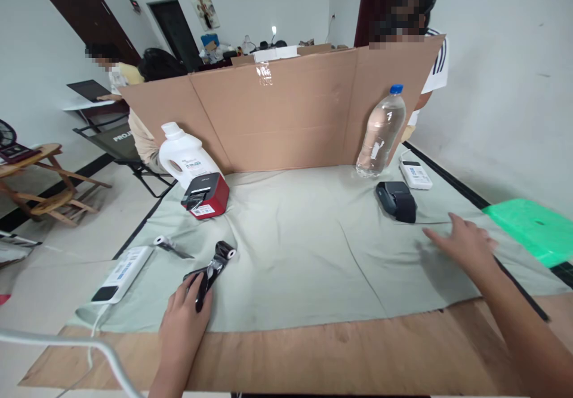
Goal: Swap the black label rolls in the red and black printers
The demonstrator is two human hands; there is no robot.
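Note:
My left hand (185, 311) rests on the cloth near the front edge, fingers curled over the loose end of black shiny film (217, 262). This film leads to a small roll with a white core (231, 254). My right hand (465, 243) hovers above the cloth at the right, fingers apart and holding nothing. Just beyond it lies a small black device (396, 201). Left of centre sits a red and black box-shaped device (206, 196), with black film over its front. A second small white roll (160, 241) trails a dark strip.
Behind stand a white detergent bottle (188, 153), a clear water bottle (382, 132) and a cardboard screen (277, 117). White power packs lie at left (123, 274) and right (416, 174). A green plastic item (532, 225) is at the right edge. Two people are beyond.

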